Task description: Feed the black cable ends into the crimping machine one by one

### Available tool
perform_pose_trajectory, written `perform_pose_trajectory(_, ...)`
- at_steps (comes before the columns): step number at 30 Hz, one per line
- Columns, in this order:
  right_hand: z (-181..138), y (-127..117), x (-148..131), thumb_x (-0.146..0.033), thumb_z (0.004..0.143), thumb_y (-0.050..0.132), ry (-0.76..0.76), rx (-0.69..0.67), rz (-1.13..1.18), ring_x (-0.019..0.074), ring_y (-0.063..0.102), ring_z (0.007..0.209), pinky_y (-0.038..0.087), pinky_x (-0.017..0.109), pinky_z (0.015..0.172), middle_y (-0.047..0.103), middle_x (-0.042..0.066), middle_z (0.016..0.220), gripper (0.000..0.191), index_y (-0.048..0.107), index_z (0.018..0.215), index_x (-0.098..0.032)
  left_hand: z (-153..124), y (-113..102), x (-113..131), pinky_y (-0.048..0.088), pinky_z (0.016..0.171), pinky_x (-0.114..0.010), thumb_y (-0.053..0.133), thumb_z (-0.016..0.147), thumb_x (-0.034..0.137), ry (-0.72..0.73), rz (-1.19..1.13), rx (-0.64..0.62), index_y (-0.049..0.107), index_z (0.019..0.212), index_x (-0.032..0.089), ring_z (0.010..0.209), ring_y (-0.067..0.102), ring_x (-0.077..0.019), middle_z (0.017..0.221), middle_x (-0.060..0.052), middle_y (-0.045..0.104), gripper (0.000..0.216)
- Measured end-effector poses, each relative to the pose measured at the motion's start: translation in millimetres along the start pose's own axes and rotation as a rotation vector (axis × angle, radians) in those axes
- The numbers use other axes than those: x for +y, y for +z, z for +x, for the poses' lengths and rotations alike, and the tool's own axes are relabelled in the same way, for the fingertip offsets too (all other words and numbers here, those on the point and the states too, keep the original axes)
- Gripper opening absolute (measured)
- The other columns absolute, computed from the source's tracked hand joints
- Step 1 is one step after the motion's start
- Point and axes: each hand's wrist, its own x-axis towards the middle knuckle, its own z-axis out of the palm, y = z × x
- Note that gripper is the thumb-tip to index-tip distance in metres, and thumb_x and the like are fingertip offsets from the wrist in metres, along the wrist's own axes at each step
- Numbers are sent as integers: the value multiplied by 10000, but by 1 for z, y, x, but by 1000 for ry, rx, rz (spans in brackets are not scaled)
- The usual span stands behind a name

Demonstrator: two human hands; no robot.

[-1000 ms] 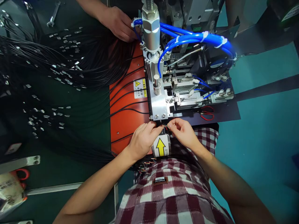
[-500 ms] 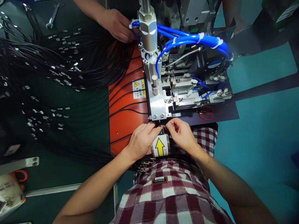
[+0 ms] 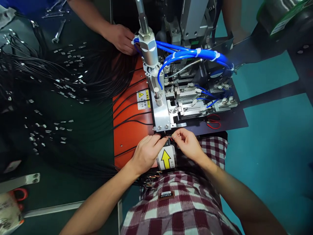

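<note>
Thin coloured wires [image 3: 170, 138], red and white among them, fan out from a cable end between my two hands, just below the front edge of the metal machine head [image 3: 161, 119]. My left hand [image 3: 148, 152] is closed, its thumb and fingers pressed on the cable from the left; the cable itself is mostly hidden under them. From the right, my right hand [image 3: 188, 145] pinches the wire tips between thumb and forefinger. Under my fingers is a white label with a yellow arrow [image 3: 166, 159].
Black cables [image 3: 127, 122] cross the orange plate [image 3: 124, 135] into the machine. Blue air hoses [image 3: 195, 53] arch above it. Red-handled scissors [image 3: 214, 121] lie at its right. Another person's hand [image 3: 123, 39] works at the far side. Bare wire ends [image 3: 153, 177] hang near my shirt.
The view has shifted a little, so the machine and table sit lower in the picture. Both my hands keep pinching at the same spot, with only slight finger movement.
</note>
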Motion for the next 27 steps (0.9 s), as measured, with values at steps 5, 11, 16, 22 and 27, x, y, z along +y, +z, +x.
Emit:
perform_pose_trajectory(5, -1, 0, -6, -335, 853, 533, 18, -16, -5, 116, 469, 516, 375, 238, 485, 544, -15, 606, 195, 564, 744, -177, -1, 0, 0, 487, 652, -337, 455, 859, 132, 8, 7, -41, 574, 1178, 98, 757, 549, -222, 906, -132, 598, 342)
perform_pose_trajectory(11, -5, 1, -11, -314, 849, 532, -20, 65, -115, 118, 471, 532, 369, 245, 507, 544, -11, 611, 186, 562, 722, -181, -1, -1, 1, 488, 660, -344, 451, 859, 125, -11, 12, -62, 562, 1186, 106, 758, 550, -221, 924, -131, 605, 346)
perform_pose_trajectory(16, 1, 1, -2, -375, 811, 562, 131, -63, 195, 110, 457, 476, 378, 238, 457, 511, -30, 576, 214, 559, 744, -172, 1, 0, 0, 495, 663, -333, 428, 893, 126, 1, -1, -11, 598, 1099, 94, 757, 562, -213, 913, -134, 622, 269)
perform_pose_trajectory(22, -3, -3, -1, -365, 838, 565, 70, -11, 79, 114, 480, 530, 384, 230, 484, 556, -9, 629, 213, 607, 777, -166, 2, 0, 1, 506, 669, -334, 418, 903, 120, -5, 9, -4, 602, 1090, 95, 779, 576, -213, 938, -146, 628, 263)
perform_pose_trajectory(27, -3, -1, -5, -374, 860, 544, 38, 38, 67, 111, 467, 531, 366, 228, 483, 573, -1, 646, 243, 642, 824, -155, 4, -1, 2, 512, 672, -328, 408, 912, 109, 2, 14, 26, 608, 1070, 92, 776, 581, -211, 927, -138, 632, 256)
